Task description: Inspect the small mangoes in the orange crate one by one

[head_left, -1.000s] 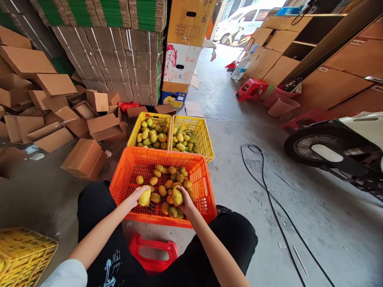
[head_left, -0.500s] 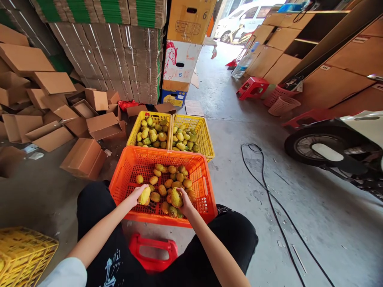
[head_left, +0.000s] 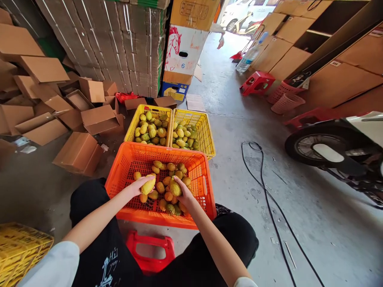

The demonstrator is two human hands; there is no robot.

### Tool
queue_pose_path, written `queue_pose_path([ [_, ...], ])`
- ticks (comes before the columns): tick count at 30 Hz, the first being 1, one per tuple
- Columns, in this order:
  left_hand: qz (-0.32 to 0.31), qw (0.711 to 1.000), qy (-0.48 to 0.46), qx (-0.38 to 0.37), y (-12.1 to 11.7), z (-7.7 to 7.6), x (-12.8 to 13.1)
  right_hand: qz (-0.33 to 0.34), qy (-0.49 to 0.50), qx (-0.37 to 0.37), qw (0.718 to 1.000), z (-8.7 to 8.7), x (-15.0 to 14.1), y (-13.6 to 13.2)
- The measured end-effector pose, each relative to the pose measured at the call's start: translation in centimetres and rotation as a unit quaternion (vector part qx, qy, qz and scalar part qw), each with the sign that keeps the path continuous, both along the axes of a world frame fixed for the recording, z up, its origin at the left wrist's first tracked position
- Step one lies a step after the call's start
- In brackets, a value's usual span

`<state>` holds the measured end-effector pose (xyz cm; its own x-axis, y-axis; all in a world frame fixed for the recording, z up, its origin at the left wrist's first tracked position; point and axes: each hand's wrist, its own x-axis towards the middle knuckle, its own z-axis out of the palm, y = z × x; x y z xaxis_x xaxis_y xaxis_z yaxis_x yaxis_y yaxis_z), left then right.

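My left hand [head_left: 139, 187] is closed around a yellow oval fruit [head_left: 149, 185], held over the left part of the orange crate [head_left: 119, 215]. In my right hand [head_left: 184, 194] is a yellow-green oval fruit [head_left: 175, 188], gripped from its right side above the pile. Several more yellow and greenish oval fruits [head_left: 160, 187] lie in the crate below and between my hands, mostly toward its middle and right. The crate stands between my knees, and my hands hide some of the fruit.
Two yellow crates [head_left: 171, 127] holding similar fruit stand just beyond the orange one. Loose cardboard boxes [head_left: 80, 153] lie to the left. On the right are a black cable [head_left: 263, 175] and a motorbike wheel [head_left: 308, 147]. A red stool [head_left: 149, 239] is beneath me.
The left hand has moved a little right and upward with its yellow fruit. The right hand keeps its fruit, turned slightly and a little higher. The view has tilted down somewhat.
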<state>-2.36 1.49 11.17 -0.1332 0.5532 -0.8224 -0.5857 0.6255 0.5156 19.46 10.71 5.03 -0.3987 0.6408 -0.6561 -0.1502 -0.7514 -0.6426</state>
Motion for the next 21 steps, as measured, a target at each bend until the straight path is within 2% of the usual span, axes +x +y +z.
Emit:
queue_pose_path([
  [3,0.014,1.000,-0.024,0.005,0.9,0.5,-0.1,-0.011,0.009,-0.058,0.998,0.6,-1.2,1.0],
  [6,0.057,0.997,-0.037,-0.024,1.8,1.1,-0.3,-0.019,0.015,-0.095,0.995,1.0,-2.2,1.7],
  [12,0.157,0.985,-0.056,-0.046,3.2,2.2,-1.0,0.011,0.013,-0.094,0.995,0.8,-2.5,1.6],
  [15,0.129,0.986,-0.086,-0.065,3.6,2.0,-1.1,0.012,0.026,-0.086,0.996,0.3,-2.4,1.6],
  [21,0.046,0.991,-0.101,-0.070,4.3,1.1,-0.5,-0.037,-0.019,-0.084,0.996,-0.7,-2.1,1.5],
])
